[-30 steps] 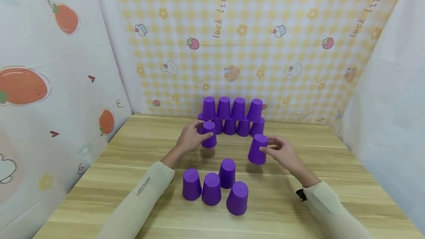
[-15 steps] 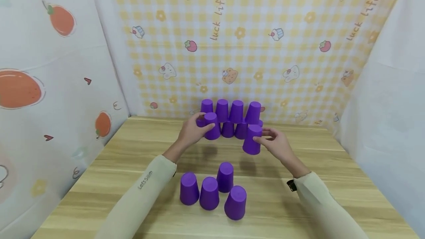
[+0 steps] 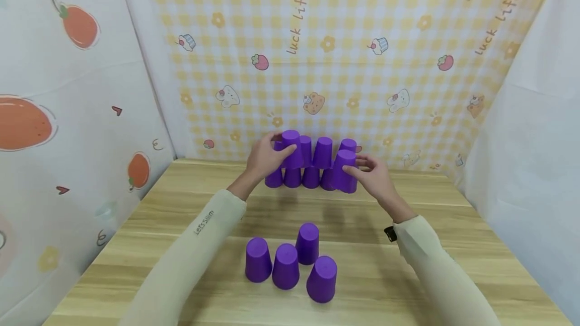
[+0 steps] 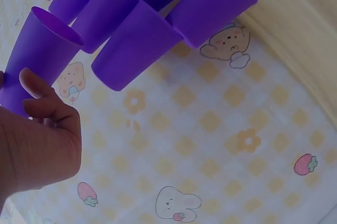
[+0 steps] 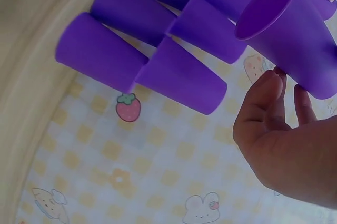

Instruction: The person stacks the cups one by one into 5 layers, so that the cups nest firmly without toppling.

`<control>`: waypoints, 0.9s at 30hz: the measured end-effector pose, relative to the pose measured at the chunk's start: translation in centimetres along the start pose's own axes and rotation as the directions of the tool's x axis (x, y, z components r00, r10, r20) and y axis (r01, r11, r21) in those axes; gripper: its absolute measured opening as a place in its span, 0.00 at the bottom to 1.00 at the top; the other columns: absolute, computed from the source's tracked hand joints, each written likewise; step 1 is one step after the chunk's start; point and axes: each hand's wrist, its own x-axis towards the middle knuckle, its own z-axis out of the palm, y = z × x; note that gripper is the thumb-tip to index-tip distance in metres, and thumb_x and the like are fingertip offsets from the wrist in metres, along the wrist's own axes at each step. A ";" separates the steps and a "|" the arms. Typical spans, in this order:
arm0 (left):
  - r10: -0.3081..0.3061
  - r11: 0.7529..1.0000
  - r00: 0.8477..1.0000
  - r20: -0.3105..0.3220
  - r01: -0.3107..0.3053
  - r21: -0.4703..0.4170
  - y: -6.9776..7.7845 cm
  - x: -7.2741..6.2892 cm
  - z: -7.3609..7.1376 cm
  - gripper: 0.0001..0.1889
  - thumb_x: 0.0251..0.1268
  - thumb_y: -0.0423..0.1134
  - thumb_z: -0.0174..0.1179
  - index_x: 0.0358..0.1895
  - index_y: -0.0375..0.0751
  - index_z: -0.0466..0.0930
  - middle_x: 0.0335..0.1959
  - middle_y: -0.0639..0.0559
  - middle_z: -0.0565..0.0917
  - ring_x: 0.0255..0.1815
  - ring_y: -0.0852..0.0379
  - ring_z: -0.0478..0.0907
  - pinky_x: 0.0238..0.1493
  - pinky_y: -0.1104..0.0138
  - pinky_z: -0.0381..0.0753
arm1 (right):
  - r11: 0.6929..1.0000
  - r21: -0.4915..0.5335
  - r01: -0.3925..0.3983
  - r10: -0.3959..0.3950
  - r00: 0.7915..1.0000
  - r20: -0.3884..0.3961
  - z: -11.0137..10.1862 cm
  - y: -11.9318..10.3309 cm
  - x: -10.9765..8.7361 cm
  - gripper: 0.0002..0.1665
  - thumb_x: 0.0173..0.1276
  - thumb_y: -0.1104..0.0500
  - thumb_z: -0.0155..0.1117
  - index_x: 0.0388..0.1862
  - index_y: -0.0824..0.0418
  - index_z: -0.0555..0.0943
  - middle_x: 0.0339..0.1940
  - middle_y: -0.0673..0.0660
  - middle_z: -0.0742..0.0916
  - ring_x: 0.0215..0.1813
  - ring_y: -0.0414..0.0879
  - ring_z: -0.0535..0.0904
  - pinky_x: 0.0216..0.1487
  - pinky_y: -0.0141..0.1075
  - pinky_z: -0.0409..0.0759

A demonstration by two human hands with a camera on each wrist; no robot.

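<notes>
My left hand [image 3: 266, 156] pinches an upside-down purple cup [image 3: 291, 150] between thumb and fingers. This cup is off the table, in front of the left part of a two-row wall of purple cups [image 3: 322, 153]. To the right, another upside-down purple cup [image 3: 345, 172] is gripped by my right hand [image 3: 375, 181], a little lower and before the wall's right end. Both wrist views show the held cups, the left one [image 4: 43, 50] and the right one [image 5: 295, 37], apart from the wall's end cups. The held cups partly hide the wall in the head view.
Several more upside-down purple cups [image 3: 286, 266] stand in a loose group at the front of the wooden table [image 3: 389, 286]. A checked cloth [image 3: 344, 79] hangs close behind the wall. White cloths [image 3: 109, 74] close off the sides.
Both hands have lifted their cups and carried them away from me towards the wall. The left cup is now up at the upper row's height. The front cups have stayed put.
</notes>
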 end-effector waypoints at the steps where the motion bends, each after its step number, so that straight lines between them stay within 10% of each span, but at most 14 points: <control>1: 0.000 1.000 1.000 -0.008 0.000 0.003 0.3 0.3 -0.1 0.32 0.59 0.55 0.69 0.63 0.42 0.77 0.54 0.46 0.84 0.59 0.44 0.78 0.56 0.51 0.77 | 1.000 -0.001 0.004 -0.004 1.000 -0.006 0.0 -0.3 0.3 0.34 0.65 0.49 0.71 0.64 0.65 0.75 0.57 0.67 0.82 0.55 0.61 0.80 0.56 0.51 0.78; 27: -0.009 0.997 1.000 -0.027 0.012 0.081 3.4 5.4 0.4 0.27 0.63 0.54 0.66 0.62 0.45 0.77 0.56 0.50 0.83 0.61 0.48 0.76 0.56 0.53 0.75 | 0.999 0.023 0.039 -0.035 0.987 -0.158 -0.8 -2.7 6.9 0.34 0.63 0.46 0.72 0.63 0.62 0.77 0.54 0.62 0.82 0.48 0.52 0.81 0.47 0.44 0.84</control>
